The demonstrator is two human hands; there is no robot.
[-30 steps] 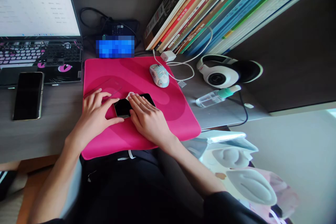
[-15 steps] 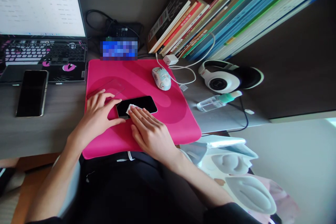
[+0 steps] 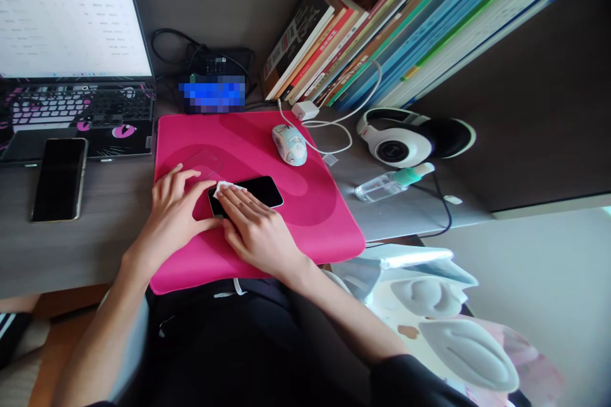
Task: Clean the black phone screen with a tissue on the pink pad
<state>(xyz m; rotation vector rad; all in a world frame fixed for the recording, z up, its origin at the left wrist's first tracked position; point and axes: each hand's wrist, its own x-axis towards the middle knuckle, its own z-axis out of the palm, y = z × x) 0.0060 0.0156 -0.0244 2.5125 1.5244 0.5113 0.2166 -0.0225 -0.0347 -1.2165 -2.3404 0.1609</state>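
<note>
A smartphone (image 3: 265,191) with a dark screen lies face up on the pink desk mat (image 3: 329,232). My left hand (image 3: 175,206) steadies its left end, thumb and index finger at opposite edges, the other fingers spread over the mat. Under the flat fingertips of my right hand (image 3: 260,226), a small white wipe (image 3: 223,188) is pressed on the screen near its left end. Just beyond my left hand lies a clear, thin sheet (image 3: 203,162), perhaps a screen protector or case. The phone's lower left part is partly hidden by my hands.
A patterned mouse (image 3: 289,145) sits at the mat's far right. Right of the mat are a spray bottle (image 3: 382,187), headphones (image 3: 398,147) and a white charger (image 3: 305,110). Books (image 3: 324,44) stand behind. To the left are a laptop (image 3: 71,95) and a second phone (image 3: 60,179).
My right hand has slid the wipe left along the screen, towards my left hand. My left hand keeps its hold. The whole view has shifted slightly.
</note>
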